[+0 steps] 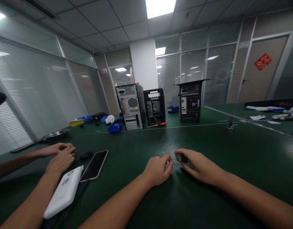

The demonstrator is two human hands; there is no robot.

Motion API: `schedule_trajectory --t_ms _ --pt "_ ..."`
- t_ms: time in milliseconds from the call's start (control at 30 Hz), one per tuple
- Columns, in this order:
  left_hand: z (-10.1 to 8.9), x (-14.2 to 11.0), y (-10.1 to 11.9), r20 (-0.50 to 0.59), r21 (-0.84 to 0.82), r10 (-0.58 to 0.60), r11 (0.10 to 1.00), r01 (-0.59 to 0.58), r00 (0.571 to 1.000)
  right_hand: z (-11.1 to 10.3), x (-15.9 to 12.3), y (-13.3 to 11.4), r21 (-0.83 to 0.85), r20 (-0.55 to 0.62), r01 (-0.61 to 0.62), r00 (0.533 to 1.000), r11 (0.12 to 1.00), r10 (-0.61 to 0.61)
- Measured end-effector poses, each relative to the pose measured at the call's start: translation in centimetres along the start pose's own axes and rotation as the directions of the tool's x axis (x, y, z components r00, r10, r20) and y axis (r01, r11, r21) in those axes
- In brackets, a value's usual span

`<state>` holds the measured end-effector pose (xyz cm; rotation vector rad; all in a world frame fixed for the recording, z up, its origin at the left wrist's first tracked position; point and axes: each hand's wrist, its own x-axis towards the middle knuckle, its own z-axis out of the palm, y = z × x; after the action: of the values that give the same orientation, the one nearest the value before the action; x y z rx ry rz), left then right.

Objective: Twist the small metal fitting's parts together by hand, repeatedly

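Over the green table (146,146), my left hand (158,170) has its thumb and fingers pinched on a tiny shiny piece (170,161), too small to name. Facing it, my right hand (200,166) grips a short dark cylindrical part (181,158) with a round, metallic-looking end turned toward the left hand. A narrow gap separates the two hands. The fingers partly cover the cylindrical part, and its far side is hidden.
To the left are a co-worker's hands (62,156), a phone (95,165), a white device (65,192) with a cable, and a small black object (86,155). Computer cases (131,106), a blue bin (114,128) and a red screwdriver (160,124) stand or lie farther back. A metal part (229,126) is at right.
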<state>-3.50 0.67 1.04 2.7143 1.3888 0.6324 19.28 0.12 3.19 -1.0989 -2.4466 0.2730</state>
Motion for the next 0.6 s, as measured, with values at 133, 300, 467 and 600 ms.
schedule_trajectory --t_ms 133,300,467,600 --pt "-0.2 0.0 0.1 0.019 -0.017 -0.008 1.000 0.009 1.000 0.2 0.1 -0.5 0.077 -0.042 -0.117 0.992 0.990 0.121" --pt "-0.4 -0.1 0.1 0.054 0.003 0.075 0.997 -0.076 0.996 0.7 0.2 -1.3 -0.058 0.002 -0.008 1.000 0.998 0.008" --pt "-0.4 -0.1 -0.1 0.101 0.040 0.175 0.983 -0.179 0.979 1.3 0.4 -1.6 -0.166 -0.005 0.110 0.994 0.980 -0.112" --pt "-0.2 0.0 -0.3 0.113 0.068 0.198 0.976 -0.207 0.974 1.3 0.5 -1.9 -0.194 0.038 0.151 0.989 0.969 -0.146"
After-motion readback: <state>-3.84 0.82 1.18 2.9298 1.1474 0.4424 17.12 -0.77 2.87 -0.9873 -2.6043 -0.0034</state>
